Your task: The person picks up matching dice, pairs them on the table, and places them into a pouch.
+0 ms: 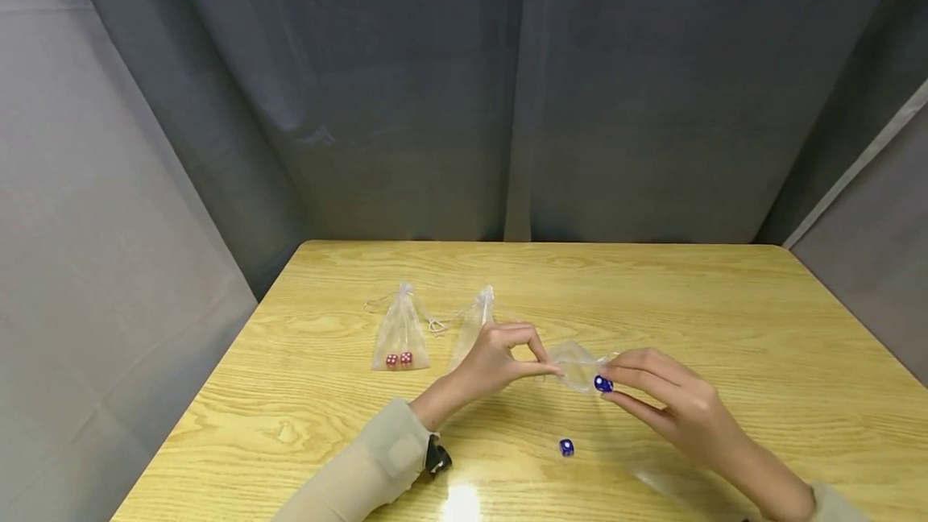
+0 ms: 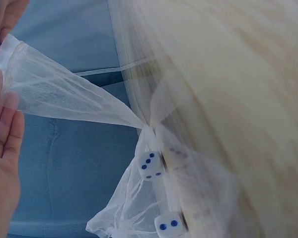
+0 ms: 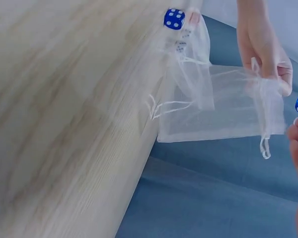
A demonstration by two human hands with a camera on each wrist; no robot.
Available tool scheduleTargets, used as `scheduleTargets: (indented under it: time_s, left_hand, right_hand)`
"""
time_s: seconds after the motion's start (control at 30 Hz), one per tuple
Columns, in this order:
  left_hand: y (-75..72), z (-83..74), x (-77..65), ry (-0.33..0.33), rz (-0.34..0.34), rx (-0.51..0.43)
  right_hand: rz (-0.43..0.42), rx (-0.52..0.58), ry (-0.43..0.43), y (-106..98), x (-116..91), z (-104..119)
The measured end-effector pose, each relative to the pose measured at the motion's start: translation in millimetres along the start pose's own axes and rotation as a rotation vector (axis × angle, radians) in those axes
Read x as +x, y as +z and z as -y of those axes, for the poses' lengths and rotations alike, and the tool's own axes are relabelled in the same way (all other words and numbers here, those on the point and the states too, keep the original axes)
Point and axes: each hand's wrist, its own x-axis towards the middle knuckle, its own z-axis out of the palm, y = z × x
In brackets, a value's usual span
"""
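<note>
My left hand (image 1: 503, 354) pinches the edge of a sheer white drawstring pouch (image 1: 573, 362), which hangs above the table in the right wrist view. At its mouth, my right hand (image 1: 670, 397) holds a blue die (image 1: 602, 383) with white dots between thumb and fingertips. Another blue die (image 1: 566, 447) lies on the table below the hands. Behind my left hand, partly hidden by it, is a second sheer pouch (image 1: 471, 330); white dice (image 2: 150, 165) with blue dots show inside it in the left wrist view.
A third sheer pouch (image 1: 403, 329) with two red dice (image 1: 399, 360) lies farther left, its cord (image 1: 437, 326) trailing toward the middle pouch. The wooden table (image 1: 290, 425) ends at grey curtains (image 1: 406, 103) at the back.
</note>
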Motion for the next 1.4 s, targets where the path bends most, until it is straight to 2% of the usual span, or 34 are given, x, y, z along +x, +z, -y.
scheduleTargets:
  time_s: [0.33, 0.5, 0.73, 1.13, 1.4]
  left_hand:
    - [1.6, -0.6, 0.5, 0.008, 0.022, -0.004]
    - [3.7, -0.7, 1.8, 0.014, 0.030, -0.007]
    - [5.7, -0.9, 3.5, 0.002, 0.021, -0.002]
    - [8.9, 4.5, 2.6, -0.077, 0.044, -0.103]
    - [6.5, 7.9, 1.8, -0.156, 0.050, -0.091]
  right_hand:
    - [0.066, -0.146, 0.019, 1.9, -5.5, -6.0]
    - [0.069, -0.169, 0.003, 3.6, -6.1, -8.1]
    - [0.084, -0.178, 0.040, 4.2, -7.1, -10.0]
    - [0.075, -0.090, 0.082, 6.2, -18.7, -11.5]
    - [0.060, -0.111, 0.160, -2.3, -29.2, -9.7]
